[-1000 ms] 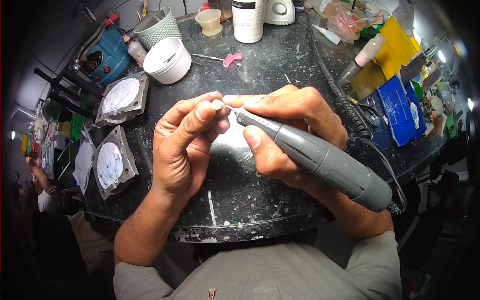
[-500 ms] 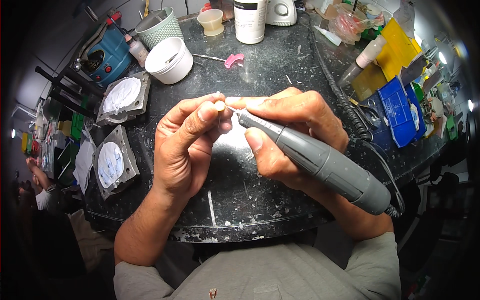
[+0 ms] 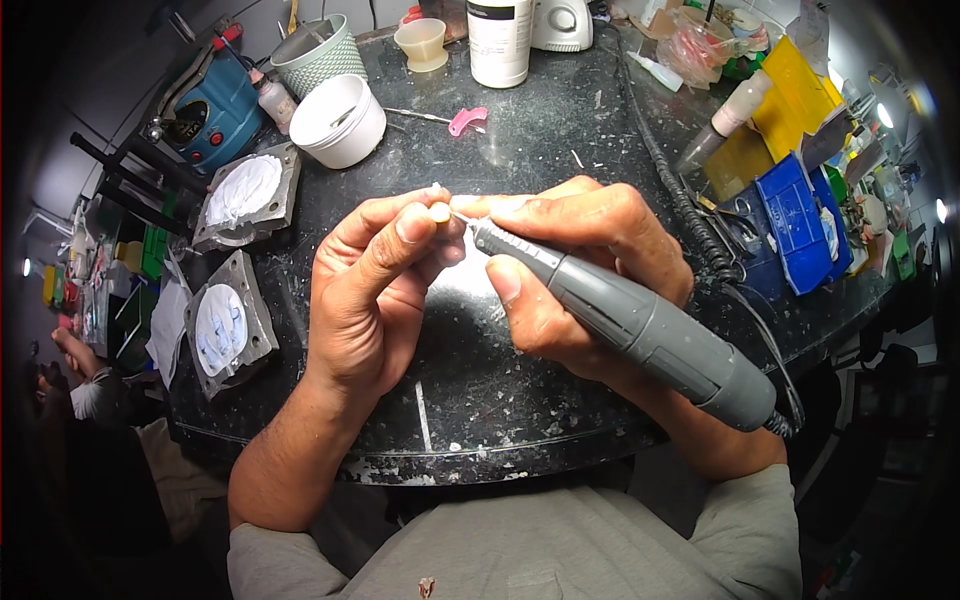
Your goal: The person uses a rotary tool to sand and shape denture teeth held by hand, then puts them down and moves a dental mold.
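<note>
Over the middle of the black bench, my left hand [image 3: 375,275] is closed, pinching a small yellowish piece [image 3: 440,211] between thumb and fingers. The piece is rounded and pale; its exact kind is too small to make out. My right hand [image 3: 600,250] grips a grey rotary handpiece [image 3: 650,325], held slantwise with its tip toward the upper left. A thin bur [image 3: 461,217] at its nose reaches the piece or nearly so; I cannot tell whether they touch. From the handpiece's rear a dark cord [image 3: 790,400] loops up to the right.
Two metal flasks filled with white plaster [image 3: 222,328] sit at the left, near a blue machine [image 3: 215,115]. Behind my hands are a white tub [image 3: 338,122], a pink piece [image 3: 467,121] on a thin tool, and a white bottle [image 3: 499,45]. A blue tray [image 3: 800,225] lies right.
The handpiece and my right hand have shifted very slightly to the left. My left hand keeps its place with the small piece.
</note>
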Demonstrator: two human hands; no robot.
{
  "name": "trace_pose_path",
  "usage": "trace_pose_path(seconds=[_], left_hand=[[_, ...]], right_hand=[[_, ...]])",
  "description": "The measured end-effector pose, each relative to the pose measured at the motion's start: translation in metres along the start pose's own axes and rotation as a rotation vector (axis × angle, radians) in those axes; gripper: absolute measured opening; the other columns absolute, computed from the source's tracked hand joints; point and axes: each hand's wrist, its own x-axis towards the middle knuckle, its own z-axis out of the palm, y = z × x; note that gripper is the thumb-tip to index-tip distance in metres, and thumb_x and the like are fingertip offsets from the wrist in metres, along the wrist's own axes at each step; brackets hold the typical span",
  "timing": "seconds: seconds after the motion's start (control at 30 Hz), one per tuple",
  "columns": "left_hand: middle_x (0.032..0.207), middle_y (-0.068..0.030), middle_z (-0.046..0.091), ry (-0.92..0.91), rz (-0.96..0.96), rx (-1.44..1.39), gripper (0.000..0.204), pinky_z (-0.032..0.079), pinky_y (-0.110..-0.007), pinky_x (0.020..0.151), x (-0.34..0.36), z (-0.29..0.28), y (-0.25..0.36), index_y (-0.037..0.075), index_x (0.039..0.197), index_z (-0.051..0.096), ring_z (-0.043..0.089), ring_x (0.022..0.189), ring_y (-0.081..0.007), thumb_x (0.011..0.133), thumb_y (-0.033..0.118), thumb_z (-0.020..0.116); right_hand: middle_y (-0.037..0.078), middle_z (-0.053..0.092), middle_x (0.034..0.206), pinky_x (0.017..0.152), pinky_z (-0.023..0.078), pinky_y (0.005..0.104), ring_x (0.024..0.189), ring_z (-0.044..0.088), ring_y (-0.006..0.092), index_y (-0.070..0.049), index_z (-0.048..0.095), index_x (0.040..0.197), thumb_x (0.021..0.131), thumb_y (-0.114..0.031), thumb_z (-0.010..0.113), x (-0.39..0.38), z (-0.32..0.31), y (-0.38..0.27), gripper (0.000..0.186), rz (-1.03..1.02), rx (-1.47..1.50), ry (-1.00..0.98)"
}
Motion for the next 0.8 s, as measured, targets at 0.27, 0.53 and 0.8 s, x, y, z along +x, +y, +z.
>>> trace_pose_path(seconds=[0.27, 0.53, 0.8], left_hand=[[0.1, -0.0151, 0.071, 0.009, 0.0, 0.004, 0.022, 0.053, -0.031, 0.084, 0.0, -0.001, -0.001, -0.004, 0.111, 0.067, 0.067, 0.092, -0.0181, 0.092, 0.008, 0.066], [0.101, -0.0116, 0.071, 0.011, -0.056, -0.05, 0.023, 0.053, -0.031, 0.087, -0.001, -0.002, -0.001, -0.003, 0.112, 0.066, 0.067, 0.092, -0.0174, 0.093, 0.01, 0.066], [0.103, -0.0098, 0.069, -0.017, -0.056, -0.035, 0.024, 0.052, -0.027, 0.087, -0.001, -0.003, -0.001, -0.002, 0.115, 0.063, 0.066, 0.095, -0.0138, 0.094, 0.012, 0.064]], right_hand=[[0.02, 0.07, 0.099, 0.074, 0.055, 0.0292, 0.083, 0.067, 0.0177, 0.002, 0.055, 0.107, 0.076, 0.007, 0.067, 0.0, 0.001, 0.0, 0.034, -0.007, -0.013, 0.008], [0.02, 0.069, 0.098, 0.073, 0.054, 0.0293, 0.081, 0.066, 0.0166, 0.002, 0.054, 0.107, 0.078, 0.006, 0.065, 0.002, 0.002, 0.001, 0.032, -0.027, -0.033, -0.009], [0.026, 0.068, 0.105, 0.075, 0.054, 0.0297, 0.084, 0.064, 0.0165, 0.001, 0.05, 0.108, 0.08, 0.004, 0.062, 0.002, -0.003, 0.002, 0.031, -0.01, 0.013, -0.045]])
